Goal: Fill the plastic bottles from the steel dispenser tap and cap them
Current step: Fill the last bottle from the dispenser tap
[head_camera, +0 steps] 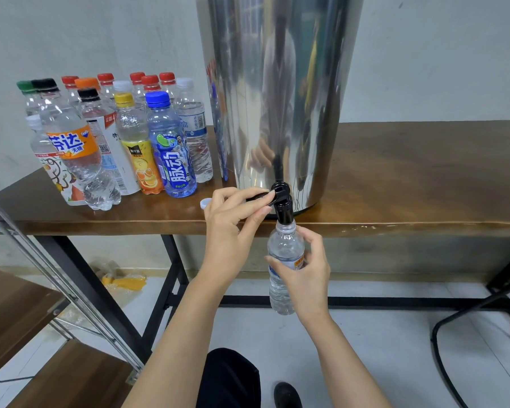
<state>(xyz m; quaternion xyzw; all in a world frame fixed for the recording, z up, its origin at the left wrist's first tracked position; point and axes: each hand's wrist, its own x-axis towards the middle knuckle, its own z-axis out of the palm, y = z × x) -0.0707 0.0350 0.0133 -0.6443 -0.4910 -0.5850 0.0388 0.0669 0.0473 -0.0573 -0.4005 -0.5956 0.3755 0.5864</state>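
A tall steel dispenser (277, 92) stands on the brown table (409, 178), its black tap (283, 204) hanging over the front edge. My left hand (233, 222) pinches the tap's black lever between thumb and fingers. My right hand (304, 272) grips a clear uncapped plastic bottle (283, 254) upright below the table edge, its mouth right under the tap spout. A small white cap (205, 203) lies on the table just left of my left hand.
Several capped bottles (115, 142) with coloured caps crowd the table's left end by the wall. A metal shelf frame (50, 275) slants at the lower left. Black table legs, a crossbar and cables run along the floor beneath.
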